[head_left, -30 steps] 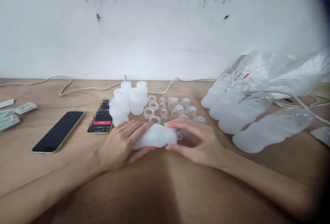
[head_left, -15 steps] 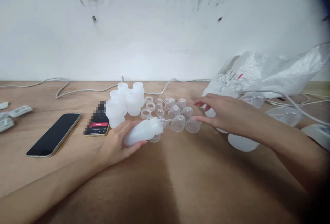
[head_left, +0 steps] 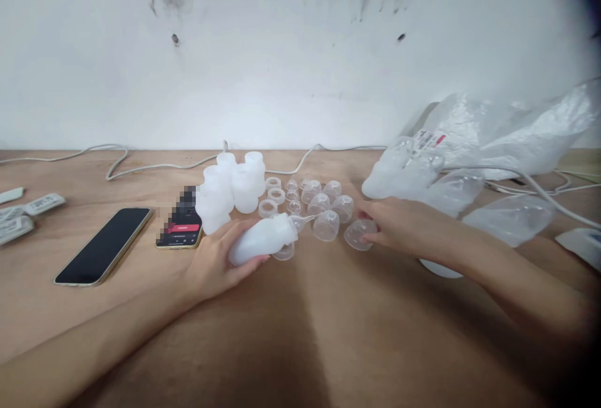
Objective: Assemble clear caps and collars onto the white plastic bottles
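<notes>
My left hand [head_left: 213, 262] grips a white plastic bottle [head_left: 263, 239] lying almost level just above the wooden table [head_left: 300, 339], its clear nozzle tip pointing right. My right hand [head_left: 399, 228] rests on the table to the right, its fingertips pinching a clear dome cap [head_left: 359, 234]. Between the hands lie several more clear caps [head_left: 328, 198] and white rings [head_left: 276, 195]. Behind them stands a cluster of white bottles [head_left: 230, 190] without tops.
Two phones lie at the left: a dark one [head_left: 104, 245] and one with a lit screen [head_left: 181, 229]. Bagged bottles [head_left: 451, 192] and crumpled plastic bags [head_left: 511, 129] fill the right. White cables [head_left: 154, 161] run along the wall. Small white devices [head_left: 28, 208] sit at the far left.
My right hand left the bottle's neck, reached out to the right and came back down onto a clear cap. The left hand kept the bottle and raised it slightly.
</notes>
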### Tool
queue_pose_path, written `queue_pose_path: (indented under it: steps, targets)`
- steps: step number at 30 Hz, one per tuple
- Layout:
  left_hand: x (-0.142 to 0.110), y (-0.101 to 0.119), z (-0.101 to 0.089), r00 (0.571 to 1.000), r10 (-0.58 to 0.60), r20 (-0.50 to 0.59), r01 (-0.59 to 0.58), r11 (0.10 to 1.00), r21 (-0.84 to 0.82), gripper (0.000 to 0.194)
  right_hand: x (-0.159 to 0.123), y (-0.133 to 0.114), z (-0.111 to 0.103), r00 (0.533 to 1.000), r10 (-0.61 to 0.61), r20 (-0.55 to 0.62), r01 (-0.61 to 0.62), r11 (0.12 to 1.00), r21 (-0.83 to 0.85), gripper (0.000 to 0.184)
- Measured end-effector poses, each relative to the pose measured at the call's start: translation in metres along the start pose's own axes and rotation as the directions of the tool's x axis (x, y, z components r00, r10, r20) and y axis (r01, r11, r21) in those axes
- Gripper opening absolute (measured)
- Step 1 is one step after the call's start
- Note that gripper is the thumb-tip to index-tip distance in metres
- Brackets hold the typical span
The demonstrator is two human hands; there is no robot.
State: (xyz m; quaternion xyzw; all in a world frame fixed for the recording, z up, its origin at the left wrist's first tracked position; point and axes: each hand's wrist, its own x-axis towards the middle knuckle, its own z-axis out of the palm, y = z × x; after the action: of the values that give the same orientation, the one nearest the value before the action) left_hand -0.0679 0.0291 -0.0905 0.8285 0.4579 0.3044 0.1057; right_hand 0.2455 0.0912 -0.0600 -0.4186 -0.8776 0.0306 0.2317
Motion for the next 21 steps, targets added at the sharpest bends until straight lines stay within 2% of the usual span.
queue_pose_path:
  steps: [3,6,9,12,15,18,21]
  targets:
    - [0.0,0.0,-0.001,1.0,-0.005,0.003,0.005,1.0,0.005,0.041,0.001,0.003,-0.001,0.983,-0.03,0.183,0.052,0.992,-0.115,0.019]
    - [0.001,-0.001,0.0,1.0,-0.006,0.002,0.006,1.0,0.001,0.042,0.001,0.003,-0.006,0.97,-0.035,0.24,0.075,0.984,-0.163,0.02]
    - [0.001,-0.001,0.0,1.0,-0.012,-0.01,0.012,1.0,-0.005,0.042,0.004,-0.008,-0.019,0.97,0.049,0.238,-0.002,0.981,-0.195,0.022]
    - [0.001,-0.001,0.001,1.0,-0.015,-0.02,0.014,1.0,-0.021,0.042,0.013,-0.031,-0.036,0.976,0.133,0.174,-0.115,0.987,-0.108,0.031]
    - [0.001,-0.001,0.0,0.999,-0.021,-0.026,0.02,0.999,-0.041,0.041,0.02,-0.054,-0.045,0.95,0.261,0.169,-0.272,0.962,0.042,0.039]
    - [0.002,-0.001,-0.001,0.999,-0.04,-0.027,0.038,0.998,-0.055,0.04,0.023,-0.065,-0.044,0.916,0.332,0.223,-0.377,0.904,0.202,0.041]
    - [0.002,-0.002,0.0,0.999,-0.037,-0.039,0.034,0.998,-0.061,0.04,0.024,-0.07,-0.037,0.907,0.348,0.236,-0.411,0.854,0.318,0.039]
